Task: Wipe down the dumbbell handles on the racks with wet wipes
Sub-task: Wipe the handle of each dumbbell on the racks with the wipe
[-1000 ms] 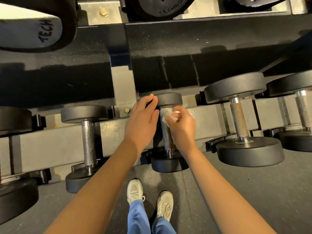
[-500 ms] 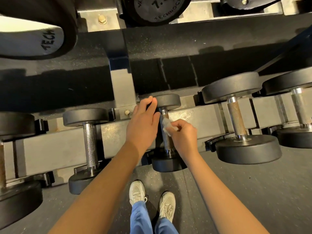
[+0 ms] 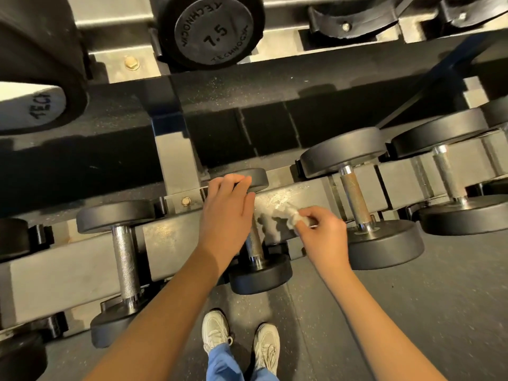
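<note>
Grey gym floor (image 3: 412,312), with a low rack (image 3: 68,268) sitting on it. Left grip (image 3: 225,215) is lying over the far head of the small dumbbell (image 3: 259,276), fingers relaxed and probably not clamping. Right grip (image 3: 321,237) is pinching a balled-up wet wipe (image 3: 292,218) just right of the handle (image 3: 254,247), apart from it. Left palm is hiding the handle's upper half.

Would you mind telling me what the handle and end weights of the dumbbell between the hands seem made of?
Handle: bright silver metal, probably chromed steel; it glints and shows cross-hatched knurling. End weights: matte black, likely rubber or urethane coating, judging by the dull, non-reflective surface.
</note>
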Action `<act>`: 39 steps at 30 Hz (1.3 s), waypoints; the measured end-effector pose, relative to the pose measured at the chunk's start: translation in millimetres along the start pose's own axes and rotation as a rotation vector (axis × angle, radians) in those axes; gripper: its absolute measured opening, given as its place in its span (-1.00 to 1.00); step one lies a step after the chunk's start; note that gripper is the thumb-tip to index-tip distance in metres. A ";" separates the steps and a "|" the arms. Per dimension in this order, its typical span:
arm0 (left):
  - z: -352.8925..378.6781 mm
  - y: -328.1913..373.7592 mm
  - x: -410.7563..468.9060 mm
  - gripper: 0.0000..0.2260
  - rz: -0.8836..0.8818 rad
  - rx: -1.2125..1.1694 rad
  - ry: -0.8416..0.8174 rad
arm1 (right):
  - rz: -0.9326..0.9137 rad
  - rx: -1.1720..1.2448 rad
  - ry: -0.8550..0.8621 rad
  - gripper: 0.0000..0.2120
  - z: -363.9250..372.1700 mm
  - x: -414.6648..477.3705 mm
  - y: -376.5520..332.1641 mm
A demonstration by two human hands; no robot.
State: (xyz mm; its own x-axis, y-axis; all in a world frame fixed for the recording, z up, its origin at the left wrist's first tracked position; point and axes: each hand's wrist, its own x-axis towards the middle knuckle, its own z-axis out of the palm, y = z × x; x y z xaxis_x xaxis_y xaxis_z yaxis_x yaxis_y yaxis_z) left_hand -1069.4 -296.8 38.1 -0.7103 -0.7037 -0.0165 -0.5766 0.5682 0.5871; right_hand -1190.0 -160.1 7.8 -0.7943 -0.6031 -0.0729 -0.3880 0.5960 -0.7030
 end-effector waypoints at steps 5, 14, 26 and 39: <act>10.7 42.2 28.1 -0.64 0.124 -0.097 -0.123 | 0.089 -0.097 0.169 -0.85 -50.9 22.5 14.8; 63.9 109.6 76.7 -0.54 0.258 0.046 -0.175 | 0.178 -0.311 0.061 -0.88 -85.1 64.6 58.7; 87.7 125.4 65.3 -0.52 0.072 0.054 -0.121 | 0.085 -0.054 -0.013 -0.86 -83.5 115.0 50.9; 90.3 132.3 63.7 -0.54 -0.004 0.009 -0.121 | 0.086 -0.039 -0.169 -0.89 -93.1 118.3 69.9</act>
State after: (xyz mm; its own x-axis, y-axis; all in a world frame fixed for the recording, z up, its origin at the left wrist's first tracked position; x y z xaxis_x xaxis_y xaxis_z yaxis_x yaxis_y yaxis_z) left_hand -1227.5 -228.0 41.7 -0.7511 -0.6497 -0.1172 -0.5831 0.5697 0.5792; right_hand -1354.6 -140.4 15.9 -0.7368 -0.6278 -0.2511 -0.3427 0.6669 -0.6616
